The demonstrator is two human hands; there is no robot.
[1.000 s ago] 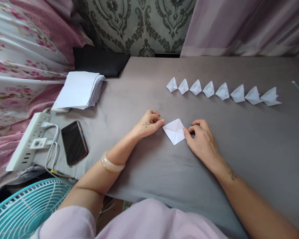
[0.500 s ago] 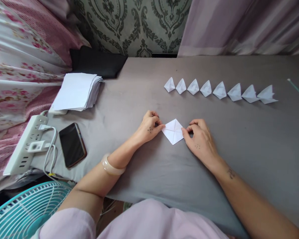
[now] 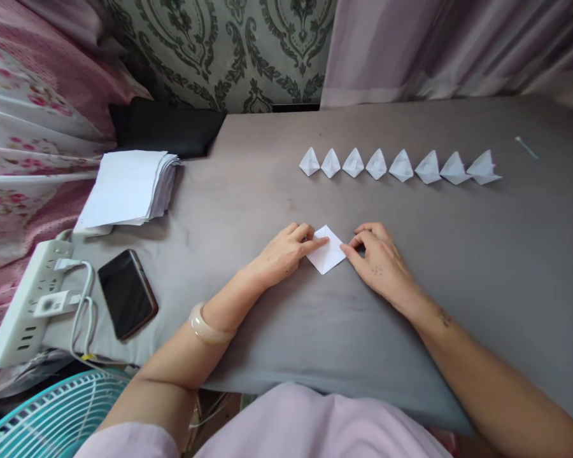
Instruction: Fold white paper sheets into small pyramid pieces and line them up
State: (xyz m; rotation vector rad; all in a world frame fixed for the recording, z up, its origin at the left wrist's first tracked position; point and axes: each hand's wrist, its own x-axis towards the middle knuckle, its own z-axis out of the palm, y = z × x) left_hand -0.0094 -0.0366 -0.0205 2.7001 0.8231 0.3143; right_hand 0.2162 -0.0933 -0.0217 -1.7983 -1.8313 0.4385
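Paper diamond (image 3: 326, 259) points one corner forward, long axis unclear.

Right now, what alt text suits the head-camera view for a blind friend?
A person's left hand rests a finger across a creased white paper square on grey cloth; the right hand touches its right corner. Beyond, eight folded white paper pieces form a row.

I note both forearms (image 3: 463, 343) angled inward; left hand (image 3: 286, 253) back-up, one digit (image 3: 319, 243) stretched toward the right hand (image 3: 379, 261), whose thumb (image 3: 353, 256) points left, fingers (image 3: 373, 230) curled, dark marks at the wrist (image 3: 443, 317)
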